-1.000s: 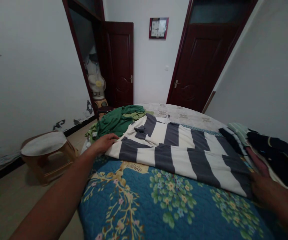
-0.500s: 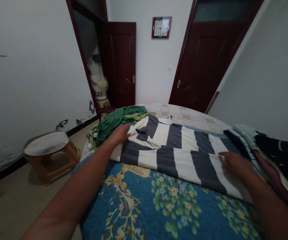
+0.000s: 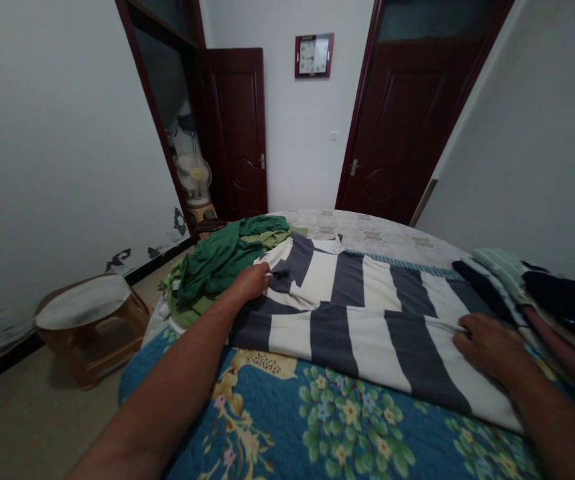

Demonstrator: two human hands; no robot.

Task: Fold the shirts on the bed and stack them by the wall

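A shirt with wide white and dark grey stripes (image 3: 327,333) lies spread across the table, its near side folded over lengthwise. My left hand (image 3: 252,281) is closed on the shirt near the collar and sleeve end, pinching a bit of cloth. Toward the opposite end, my right hand (image 3: 482,340) has its fingers closed on the fabric along the fold, pulling up a small crease. Beneath the shirt is a blue quilted cloth with flowers (image 3: 347,420).
Rumpled green clothes (image 3: 217,257) lie at the left beyond my left hand. Folded clothes (image 3: 562,300) are stacked at the right. A pale patterned tablecloth (image 3: 367,230) covers the far table. A stool (image 3: 87,313) stands on the floor at left.
My left hand has gone from loosely extended fingers to a closed grip on the shirt. My right hand has also closed on the cloth. The view has shifted slightly.
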